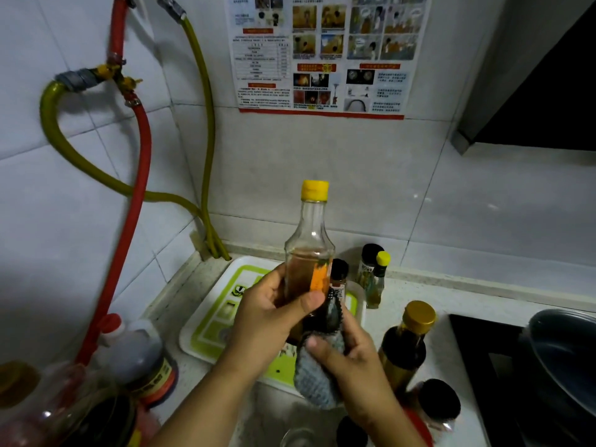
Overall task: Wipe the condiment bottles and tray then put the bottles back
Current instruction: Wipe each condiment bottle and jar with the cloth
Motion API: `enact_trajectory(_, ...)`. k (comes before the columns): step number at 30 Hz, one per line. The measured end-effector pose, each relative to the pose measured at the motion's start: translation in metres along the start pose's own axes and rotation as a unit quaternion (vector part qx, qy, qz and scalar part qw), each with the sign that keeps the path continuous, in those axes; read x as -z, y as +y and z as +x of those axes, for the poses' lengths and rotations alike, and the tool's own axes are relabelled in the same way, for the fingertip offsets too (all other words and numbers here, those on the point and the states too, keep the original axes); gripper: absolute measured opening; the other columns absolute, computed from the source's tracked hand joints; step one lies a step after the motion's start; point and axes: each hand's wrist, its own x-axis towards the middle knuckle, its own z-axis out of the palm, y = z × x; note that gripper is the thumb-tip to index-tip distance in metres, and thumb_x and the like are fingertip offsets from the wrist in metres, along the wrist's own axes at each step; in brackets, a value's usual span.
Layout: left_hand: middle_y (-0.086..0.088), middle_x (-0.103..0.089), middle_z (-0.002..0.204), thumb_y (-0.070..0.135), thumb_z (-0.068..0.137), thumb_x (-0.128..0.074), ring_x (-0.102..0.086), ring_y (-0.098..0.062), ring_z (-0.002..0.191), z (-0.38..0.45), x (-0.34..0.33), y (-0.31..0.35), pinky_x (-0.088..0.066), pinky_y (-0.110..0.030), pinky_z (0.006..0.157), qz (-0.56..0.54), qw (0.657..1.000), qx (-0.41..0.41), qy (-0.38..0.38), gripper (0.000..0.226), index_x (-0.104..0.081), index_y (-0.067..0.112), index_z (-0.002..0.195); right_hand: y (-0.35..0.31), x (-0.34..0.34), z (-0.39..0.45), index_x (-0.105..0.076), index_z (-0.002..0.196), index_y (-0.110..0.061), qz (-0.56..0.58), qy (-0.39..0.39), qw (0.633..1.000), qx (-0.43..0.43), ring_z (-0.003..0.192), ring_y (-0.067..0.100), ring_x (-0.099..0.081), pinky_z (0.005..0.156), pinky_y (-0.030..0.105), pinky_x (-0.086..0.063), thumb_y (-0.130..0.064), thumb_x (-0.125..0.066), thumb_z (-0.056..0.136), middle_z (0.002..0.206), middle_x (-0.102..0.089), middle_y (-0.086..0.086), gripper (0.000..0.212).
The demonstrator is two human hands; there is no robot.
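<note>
The left hand is grasping the bottle round its middle, holding it upright above the tray on the desk. The right hand is gripping the cloth and pressing it against the bottle's lower side. To do this well, the holding hand should probably be turning the bottle while the cloth is working up to the neck and under the base.
</note>
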Motion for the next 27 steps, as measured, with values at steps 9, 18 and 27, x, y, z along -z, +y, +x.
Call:
enact_trajectory(9, 0.007, -0.075, 0.09, 0.029, 0.049, -0.086, -0.07, -0.007, 0.086, -0.003, -0.006, 0.009, -0.053, -0.017, 0.07, 0.025, 0.999, 0.035, 0.003, 0.057, -0.062, 0.02, 0.1, -0.011, 0.008, 0.002, -0.055, 0.119, -0.018, -0.105, -0.019, 0.993, 0.045, 0.095, 0.026, -0.067, 0.078, 0.03, -0.055, 0.002, -0.076, 0.064, 0.104, -0.068, 0.011, 0.062)
enact_trajectory(18, 0.001, -0.073, 0.087, 0.02, 0.072, -0.059, -0.069, -0.013, 0.08, 0.011, 0.023, 0.038, -0.058, -0.031, 0.063, -0.017, 0.986, 0.1, -0.131, 0.038, -0.061, 0.023, 0.111, -0.011, 0.033, 0.0, -0.055, 0.123, -0.008, -0.058, -0.1, 0.991, -0.066, 0.095, 0.031, -0.064, 0.079, 0.036, -0.051, -0.011, -0.079, 0.052, 0.111, -0.065, 0.021, 0.075)
enact_trajectory(27, -0.002, -0.072, 0.082, 0.017, 0.075, -0.065, -0.069, -0.012, 0.074, -0.002, 0.0, 0.037, -0.059, -0.035, 0.064, -0.042, 0.995, 0.071, -0.047, 0.015, -0.067, 0.022, 0.089, -0.031, 0.018, -0.001, -0.058, 0.104, -0.032, -0.311, -0.04, 0.948, 0.052, 0.082, 0.004, -0.066, 0.07, 0.014, -0.05, -0.007, -0.078, 0.065, 0.094, -0.07, -0.011, 0.05)
